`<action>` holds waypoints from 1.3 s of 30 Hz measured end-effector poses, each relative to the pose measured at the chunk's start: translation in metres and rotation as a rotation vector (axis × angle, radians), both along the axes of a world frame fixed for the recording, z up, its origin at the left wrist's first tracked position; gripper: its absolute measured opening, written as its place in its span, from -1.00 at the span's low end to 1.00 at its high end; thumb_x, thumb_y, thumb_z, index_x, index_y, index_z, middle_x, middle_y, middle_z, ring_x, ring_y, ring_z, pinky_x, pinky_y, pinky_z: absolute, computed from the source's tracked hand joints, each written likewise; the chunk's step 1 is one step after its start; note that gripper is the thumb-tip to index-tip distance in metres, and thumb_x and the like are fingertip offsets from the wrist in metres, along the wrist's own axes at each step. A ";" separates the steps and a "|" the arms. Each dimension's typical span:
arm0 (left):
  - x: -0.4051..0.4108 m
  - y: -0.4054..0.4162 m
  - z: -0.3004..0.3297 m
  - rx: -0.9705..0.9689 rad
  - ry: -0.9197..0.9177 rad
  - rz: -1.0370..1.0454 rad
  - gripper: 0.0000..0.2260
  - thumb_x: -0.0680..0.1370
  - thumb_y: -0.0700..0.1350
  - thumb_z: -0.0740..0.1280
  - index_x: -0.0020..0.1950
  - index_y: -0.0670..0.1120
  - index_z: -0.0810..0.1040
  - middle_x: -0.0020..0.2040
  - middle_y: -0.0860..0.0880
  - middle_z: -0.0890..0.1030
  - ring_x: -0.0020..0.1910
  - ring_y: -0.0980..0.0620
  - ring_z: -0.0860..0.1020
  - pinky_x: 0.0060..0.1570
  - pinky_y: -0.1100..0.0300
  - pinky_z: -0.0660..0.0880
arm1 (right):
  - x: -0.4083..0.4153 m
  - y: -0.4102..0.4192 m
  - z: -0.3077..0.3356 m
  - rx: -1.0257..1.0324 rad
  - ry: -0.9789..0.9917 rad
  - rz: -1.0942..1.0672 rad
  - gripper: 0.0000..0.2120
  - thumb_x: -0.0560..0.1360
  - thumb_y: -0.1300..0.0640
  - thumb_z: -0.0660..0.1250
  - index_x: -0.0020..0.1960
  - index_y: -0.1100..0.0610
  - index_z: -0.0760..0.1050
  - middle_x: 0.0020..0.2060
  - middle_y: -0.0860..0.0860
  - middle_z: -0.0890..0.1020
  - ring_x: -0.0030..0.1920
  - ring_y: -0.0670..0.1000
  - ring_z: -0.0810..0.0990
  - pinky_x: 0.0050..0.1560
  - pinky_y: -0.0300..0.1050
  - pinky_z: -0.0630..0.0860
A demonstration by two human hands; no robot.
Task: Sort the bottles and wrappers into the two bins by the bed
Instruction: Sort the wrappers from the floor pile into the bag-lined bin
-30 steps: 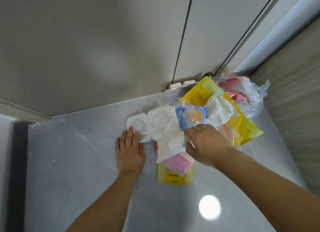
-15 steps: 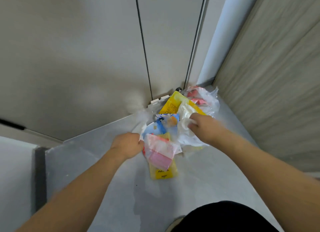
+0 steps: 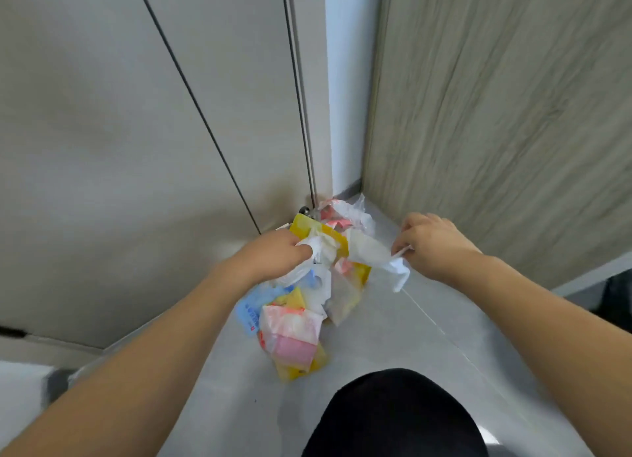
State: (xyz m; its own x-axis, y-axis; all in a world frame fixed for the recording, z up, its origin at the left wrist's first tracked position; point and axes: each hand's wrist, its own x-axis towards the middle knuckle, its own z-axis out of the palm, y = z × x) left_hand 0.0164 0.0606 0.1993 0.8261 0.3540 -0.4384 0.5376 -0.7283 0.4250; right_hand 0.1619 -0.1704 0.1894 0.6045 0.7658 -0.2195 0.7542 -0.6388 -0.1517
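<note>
Pinching a white wrapper (image 3: 372, 253) at its right end, the right hand (image 3: 434, 243) held it off the floor (image 3: 393, 337), while the left hand (image 3: 273, 255) was clenched on crumpled white plastic (image 3: 319, 246) atop the wrapper pile (image 3: 301, 306). That pile sat in the far corner, against the cabinet doors (image 3: 171, 131) and near the wood-grain panel (image 3: 496, 114). Judging by the limp folds, it was all featherlight, soft and slippery, best bunched in a fist. No bins or bottles showed.
</note>
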 end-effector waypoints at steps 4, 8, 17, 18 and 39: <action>0.026 -0.036 0.027 -0.117 -0.097 -0.057 -0.73 0.43 -0.01 0.22 -0.39 -0.12 0.33 -0.55 0.08 0.32 -0.50 0.10 0.31 -0.43 0.17 0.19 | 0.012 -0.056 0.025 -0.053 0.058 -0.072 -0.68 0.47 0.22 0.25 0.11 -0.07 0.62 0.07 -0.05 0.53 0.14 0.03 0.52 0.09 -0.11 0.47; 0.055 -0.079 0.051 -0.269 -0.119 -0.158 -0.78 0.29 0.03 0.25 -0.47 -0.04 0.31 -0.48 0.10 0.28 -0.41 0.05 0.28 -0.29 0.14 0.21 | 0.017 -0.118 0.050 -0.030 0.119 -0.222 -0.68 0.48 0.25 0.21 0.09 -0.02 0.63 0.02 -0.05 0.61 0.05 0.04 0.56 0.07 -0.04 0.53; 0.106 -0.224 0.091 -0.496 -0.072 -0.456 -0.74 0.30 -0.01 0.29 -0.49 0.00 0.23 -0.44 0.00 0.19 -0.41 0.00 0.18 -0.42 0.15 0.11 | 0.014 -0.267 0.092 0.035 0.147 -0.488 -0.80 0.53 0.20 0.23 0.00 0.02 0.61 -0.14 -0.15 0.58 -0.12 -0.08 0.54 -0.08 -0.20 0.44; 0.110 -0.241 0.093 -0.517 -0.076 -0.485 -0.73 0.31 -0.02 0.28 -0.50 0.00 0.22 -0.44 0.01 0.19 -0.41 0.01 0.17 -0.42 0.15 0.10 | 0.013 -0.284 0.094 0.040 0.143 -0.519 -0.81 0.54 0.19 0.23 -0.01 0.00 0.60 -0.15 -0.16 0.56 -0.12 -0.08 0.53 -0.07 -0.18 0.45; 0.208 -0.498 -0.003 -0.066 -0.049 -0.821 -0.73 0.51 0.01 0.18 -0.34 -0.07 0.25 -0.39 0.00 0.32 -0.38 -0.01 0.31 -0.36 0.14 0.21 | 0.045 -0.438 -0.020 -0.206 0.302 -0.744 -0.76 0.50 0.23 0.20 0.16 0.15 0.41 0.12 0.08 0.52 0.07 0.11 0.55 0.10 0.02 0.53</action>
